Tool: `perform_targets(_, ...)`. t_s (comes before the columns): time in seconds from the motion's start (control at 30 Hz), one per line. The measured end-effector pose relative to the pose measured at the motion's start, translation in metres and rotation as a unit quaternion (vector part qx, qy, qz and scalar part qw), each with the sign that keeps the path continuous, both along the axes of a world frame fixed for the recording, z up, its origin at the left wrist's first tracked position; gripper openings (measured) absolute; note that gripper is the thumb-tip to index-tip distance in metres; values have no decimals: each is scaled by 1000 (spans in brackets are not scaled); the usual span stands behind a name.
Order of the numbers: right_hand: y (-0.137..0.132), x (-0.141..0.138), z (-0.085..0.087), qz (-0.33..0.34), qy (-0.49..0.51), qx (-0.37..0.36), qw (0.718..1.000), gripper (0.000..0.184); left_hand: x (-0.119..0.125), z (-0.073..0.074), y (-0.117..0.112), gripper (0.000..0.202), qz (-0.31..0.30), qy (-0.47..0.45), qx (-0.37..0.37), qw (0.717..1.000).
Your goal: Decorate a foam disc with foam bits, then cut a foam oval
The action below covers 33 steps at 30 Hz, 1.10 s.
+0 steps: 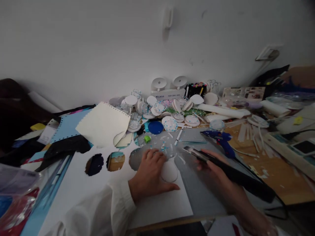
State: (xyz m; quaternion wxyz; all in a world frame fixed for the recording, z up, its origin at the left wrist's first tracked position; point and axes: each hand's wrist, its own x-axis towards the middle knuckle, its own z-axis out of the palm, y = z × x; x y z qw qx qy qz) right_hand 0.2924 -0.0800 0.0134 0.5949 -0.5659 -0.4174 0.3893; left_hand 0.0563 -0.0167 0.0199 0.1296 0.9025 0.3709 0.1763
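Note:
A large white board (152,209) with round holes cut in it lies in front of me. My left hand (152,172) presses flat on it, thumb stretched out, beside a white disc (169,171) near the board's right edge. An outline runs around this disc; whether it is fully separate from the board I cannot tell. To the right, my right hand (216,170) is closed around a black corded hot knife (236,172). Its flat metal blade points left, held above the grey mat (197,183) and apart from the board.
A blue glue gun (222,141) with a cord lies right of centre. White pen (179,136), tweezers (193,142) and blue lid (155,127) lie ahead. Many decorated white discs (169,124) are heaped by the wall. Cream sheets (103,121) are stacked at left.

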Motion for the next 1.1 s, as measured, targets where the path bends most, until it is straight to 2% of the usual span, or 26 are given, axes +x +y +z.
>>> perform_targets(0.07, 13, 6, 11, 45, -72, 6, 996, 35, 2, -9, 2, 84, -8, 1, -7, 1000)
perform_targets(0.17, 34, 9, 22, 81, -168, 38, 982, 23, 1, -13, 5, 76, -8, -2, -38, 999)
perform_targets(0.3, 57, 1, 24, 189, -145, 56, 969, 16, 1, -9, 9, 58, 30, -1, -86, 996)
perform_targets(0.37, 63, -3, 20, 223, -121, 57, 966, 16, 2, -7, 10, 61, 31, -1, -98, 995)
perform_targets(0.5, 64, -4, 14, 195, -123, 59, 971, 14, 4, -5, 11, 85, 2, 23, -124, 992)
perform_targets(0.63, 56, 3, 10, 146, -157, 63, 975, 6, 5, -7, 14, 79, 12, 34, -145, 989)
perform_targets(0.73, 50, 6, 6, 141, -165, 44, 975, 5, 4, -6, 13, 80, 13, 27, -137, 990)
perform_targets(0.83, 45, 5, 3, 149, -173, 35, 973, 2, 4, 1, 13, 82, 12, 27, -121, 992)
perform_targets(0.97, 41, 2, 4, 118, -205, 57, 970, 10, 2, 12, 15, 87, 5, 42, -105, 994)
perform_targets(1.1, 36, 2, 5, 108, -231, 64, 965, 12, 0, 17, 16, 82, -6, 43, -89, 995)
